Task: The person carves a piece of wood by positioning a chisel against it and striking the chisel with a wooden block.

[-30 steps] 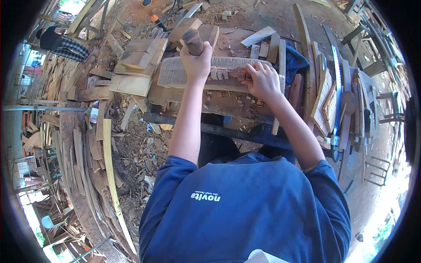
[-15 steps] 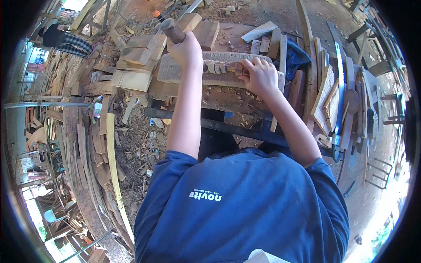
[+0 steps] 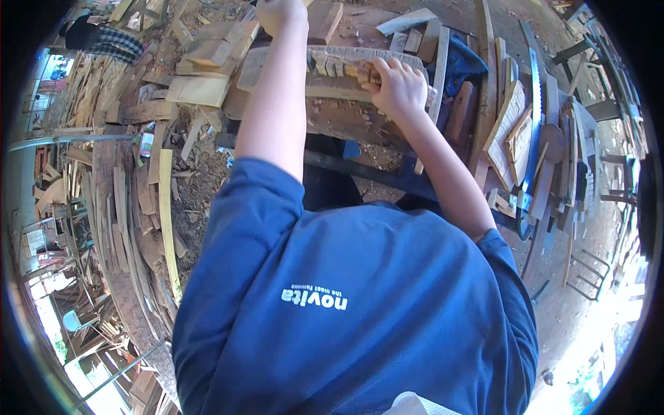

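Note:
My left hand (image 3: pixel 282 15) is raised at the top edge of the view, its fingers closed. The round wooden handle it gripped half a second ago is now beyond the edge. Over the right part of a thick, weathered wooden plank (image 3: pixel 339 91) lies my right hand (image 3: pixel 401 86), fingers curled round a small brown piece of wood (image 3: pixel 358 71). The far end of that piece is hidden under the fingers. Left of it, a row of pale cut notches (image 3: pixel 326 67) runs along the plank's top.
Wood blocks (image 3: pixel 211 52) are stacked beyond the plank's left end. A blue cloth (image 3: pixel 463 66) lies to the right among boards. Farther right is a long blue-framed saw (image 3: pixel 536 131). Timber (image 3: pixel 128 207) piles up at left; a person (image 3: pixel 111 43) is at the far left.
My left hand has risen up and away, taking the wooden handle out of view. The whole scene has shifted upward in the picture. My right hand keeps its place on the plank.

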`<move>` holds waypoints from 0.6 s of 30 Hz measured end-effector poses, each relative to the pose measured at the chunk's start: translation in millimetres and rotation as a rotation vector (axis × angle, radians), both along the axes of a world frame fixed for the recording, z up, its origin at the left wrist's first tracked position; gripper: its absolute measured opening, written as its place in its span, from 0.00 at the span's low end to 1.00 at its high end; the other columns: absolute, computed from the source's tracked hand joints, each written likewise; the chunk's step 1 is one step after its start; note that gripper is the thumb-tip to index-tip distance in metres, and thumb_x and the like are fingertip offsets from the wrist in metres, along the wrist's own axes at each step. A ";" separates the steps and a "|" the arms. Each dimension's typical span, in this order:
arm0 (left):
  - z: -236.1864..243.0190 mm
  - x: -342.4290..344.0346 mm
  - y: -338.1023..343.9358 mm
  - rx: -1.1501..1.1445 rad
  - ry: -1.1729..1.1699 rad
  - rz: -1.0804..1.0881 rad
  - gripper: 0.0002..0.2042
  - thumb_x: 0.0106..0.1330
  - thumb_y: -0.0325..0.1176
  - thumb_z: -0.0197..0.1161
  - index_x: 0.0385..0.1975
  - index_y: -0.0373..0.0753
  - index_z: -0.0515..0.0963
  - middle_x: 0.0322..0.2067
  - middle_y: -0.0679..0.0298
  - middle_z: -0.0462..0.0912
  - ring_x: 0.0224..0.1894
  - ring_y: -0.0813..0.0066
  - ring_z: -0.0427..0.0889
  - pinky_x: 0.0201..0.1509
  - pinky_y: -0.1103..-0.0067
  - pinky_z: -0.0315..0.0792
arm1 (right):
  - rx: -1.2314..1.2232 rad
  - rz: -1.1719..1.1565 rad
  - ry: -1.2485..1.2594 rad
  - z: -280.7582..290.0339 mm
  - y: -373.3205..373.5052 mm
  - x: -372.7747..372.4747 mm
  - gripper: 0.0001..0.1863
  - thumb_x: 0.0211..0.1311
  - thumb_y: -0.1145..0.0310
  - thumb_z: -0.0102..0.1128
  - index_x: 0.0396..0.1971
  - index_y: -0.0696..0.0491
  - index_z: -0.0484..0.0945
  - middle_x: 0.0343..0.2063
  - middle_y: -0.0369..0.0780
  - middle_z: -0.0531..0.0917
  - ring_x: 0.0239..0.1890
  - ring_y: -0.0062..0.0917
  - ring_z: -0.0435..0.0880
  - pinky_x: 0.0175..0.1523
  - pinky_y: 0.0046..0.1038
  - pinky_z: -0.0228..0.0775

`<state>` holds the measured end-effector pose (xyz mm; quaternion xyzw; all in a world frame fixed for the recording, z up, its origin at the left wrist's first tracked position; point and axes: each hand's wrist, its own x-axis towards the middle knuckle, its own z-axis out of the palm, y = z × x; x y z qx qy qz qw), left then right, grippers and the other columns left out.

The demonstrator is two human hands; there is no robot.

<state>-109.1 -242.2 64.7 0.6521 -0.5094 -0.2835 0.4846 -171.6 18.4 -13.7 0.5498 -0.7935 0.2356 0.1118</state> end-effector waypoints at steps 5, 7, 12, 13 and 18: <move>-6.5 -13.7 -23.5 0.021 -0.083 -0.157 0.18 0.64 0.37 0.61 0.43 0.27 0.79 0.36 0.50 0.85 0.37 0.56 0.86 0.36 0.65 0.79 | -0.019 0.012 0.039 -5.9 -1.1 -6.2 0.27 0.53 0.46 0.71 0.49 0.45 0.79 0.39 0.36 0.85 0.44 0.34 0.86 0.51 0.39 0.74; -11.7 -5.9 -25.3 0.096 -0.034 -0.404 0.14 0.65 0.39 0.62 0.37 0.31 0.77 0.28 0.57 0.82 0.28 0.63 0.82 0.28 0.68 0.75 | -0.029 0.034 0.042 -8.0 0.5 -7.5 0.27 0.53 0.46 0.70 0.49 0.45 0.79 0.38 0.37 0.84 0.43 0.34 0.86 0.50 0.38 0.74; -35.1 44.3 7.8 0.617 0.326 -1.208 0.07 0.61 0.28 0.66 0.32 0.39 0.73 0.21 0.65 0.76 0.19 0.76 0.76 0.22 0.78 0.69 | -0.113 0.127 0.146 -11.4 6.0 -9.4 0.25 0.55 0.46 0.69 0.48 0.45 0.78 0.37 0.37 0.81 0.43 0.32 0.84 0.46 0.37 0.75; -38.8 51.9 20.4 0.529 0.368 -1.263 0.07 0.60 0.27 0.66 0.32 0.39 0.73 0.21 0.66 0.76 0.19 0.77 0.75 0.22 0.79 0.68 | -0.140 0.137 0.150 -11.8 6.4 -10.4 0.26 0.55 0.45 0.69 0.48 0.45 0.78 0.37 0.37 0.81 0.44 0.32 0.83 0.45 0.37 0.75; -24.6 58.2 72.9 0.121 0.187 -1.134 0.10 0.64 0.32 0.68 0.26 0.42 0.72 0.17 0.71 0.73 0.15 0.83 0.70 0.19 0.82 0.62 | -0.044 0.134 0.123 -9.0 2.4 -16.6 0.27 0.54 0.43 0.69 0.47 0.44 0.78 0.37 0.37 0.81 0.44 0.33 0.83 0.46 0.38 0.75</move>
